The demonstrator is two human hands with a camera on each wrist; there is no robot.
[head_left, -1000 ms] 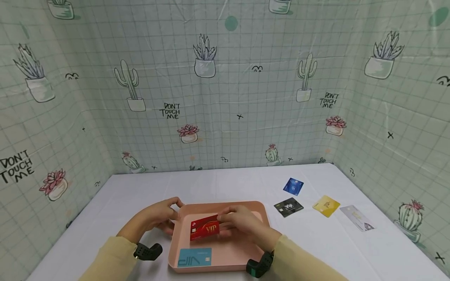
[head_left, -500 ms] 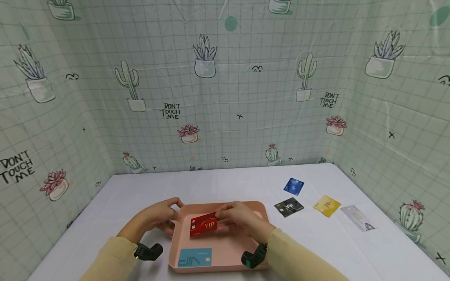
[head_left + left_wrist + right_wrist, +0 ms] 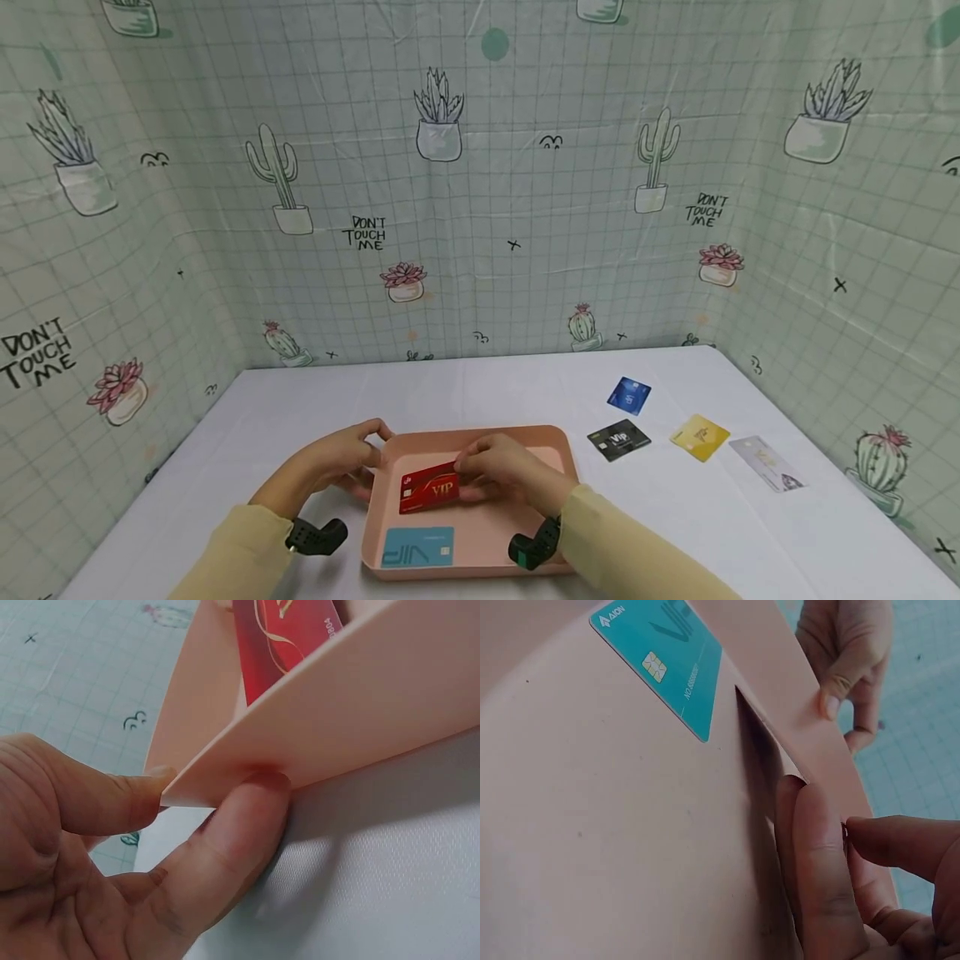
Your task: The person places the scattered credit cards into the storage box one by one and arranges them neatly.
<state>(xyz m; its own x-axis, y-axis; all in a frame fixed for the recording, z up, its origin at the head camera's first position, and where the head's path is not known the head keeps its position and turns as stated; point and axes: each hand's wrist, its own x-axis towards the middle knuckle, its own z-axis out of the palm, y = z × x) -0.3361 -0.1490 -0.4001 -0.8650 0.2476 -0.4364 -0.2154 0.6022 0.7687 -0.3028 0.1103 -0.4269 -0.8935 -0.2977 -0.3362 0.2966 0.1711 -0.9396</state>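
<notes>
A shallow pink tray (image 3: 487, 533) lies on the white table, tipped neither way as far as the head view shows. My left hand (image 3: 337, 458) grips its left corner; in the left wrist view the thumb is at the rim and a finger (image 3: 251, 817) presses the outer wall. My right hand (image 3: 506, 471) pinches the right end of a red VIP card (image 3: 429, 488) over the tray, its face tilted towards me. In the tray's near left part a teal VIP card (image 3: 417, 547) lies flat, its lettering upside down in the head view.
Right of the tray, spaced apart on the table (image 3: 675, 533), lie a blue card (image 3: 628, 396), a black VIP card (image 3: 618, 440), a yellow card (image 3: 700, 437) and a silver card (image 3: 768, 464). A cactus-print curtain (image 3: 480, 192) encloses the back and sides.
With the red card still pinched, my right hand has shifted slightly left; the card first rose a little, then dropped back down. The left hand keeps its place on the tray.
</notes>
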